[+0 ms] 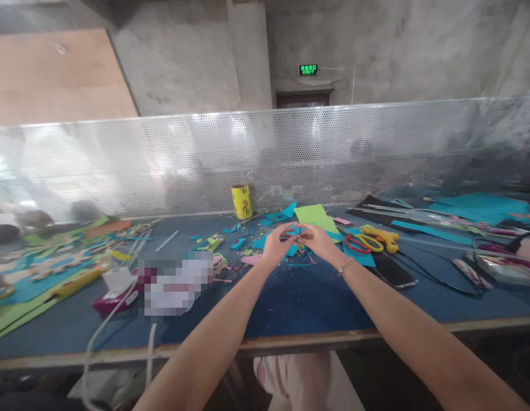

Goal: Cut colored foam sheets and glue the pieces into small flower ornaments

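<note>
With left hand [276,246] and right hand [318,241] nearly closed on blue paper [295,230], toward tabletop's [296,311] back edge; likely floppy: hold edges.

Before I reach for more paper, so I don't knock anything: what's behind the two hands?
Beyond the left hand and right hand lie a lime-green sheet, blue paper pieces and, farther back, a perforated metal panel. What sits directly behind the hands is covered.

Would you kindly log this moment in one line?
left hand: at blue paper | right hand: at blue paper | beyond: green paper | rightward: scissors, phone
</note>
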{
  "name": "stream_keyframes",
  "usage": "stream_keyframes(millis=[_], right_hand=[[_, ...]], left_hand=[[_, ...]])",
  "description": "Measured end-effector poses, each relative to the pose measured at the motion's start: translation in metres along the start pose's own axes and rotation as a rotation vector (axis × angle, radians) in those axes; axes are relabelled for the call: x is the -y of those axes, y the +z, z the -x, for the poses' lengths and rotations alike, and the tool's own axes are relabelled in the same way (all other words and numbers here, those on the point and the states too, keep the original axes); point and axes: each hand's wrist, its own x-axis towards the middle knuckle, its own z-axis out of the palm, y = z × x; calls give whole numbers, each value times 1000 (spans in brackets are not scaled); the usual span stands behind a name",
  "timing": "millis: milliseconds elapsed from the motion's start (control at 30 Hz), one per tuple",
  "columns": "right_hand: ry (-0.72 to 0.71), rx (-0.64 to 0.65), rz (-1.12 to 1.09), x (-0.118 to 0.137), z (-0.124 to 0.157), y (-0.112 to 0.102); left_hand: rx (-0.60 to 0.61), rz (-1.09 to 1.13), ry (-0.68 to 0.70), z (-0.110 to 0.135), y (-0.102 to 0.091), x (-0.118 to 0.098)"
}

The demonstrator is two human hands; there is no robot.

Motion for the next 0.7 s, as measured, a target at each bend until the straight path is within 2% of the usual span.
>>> stream_keyframes(millis=[333,567,700], right_hand=[[-16,-98,131,-4,-1,-4],[-26,-74,134,-2,0,-5],[-16,-80,150,0,1,-4]], left_hand=[[54,71,-32,-2,-1,3],[63,254,-170,-2,0,-1],[64,255,-180,-2,0,-1]])
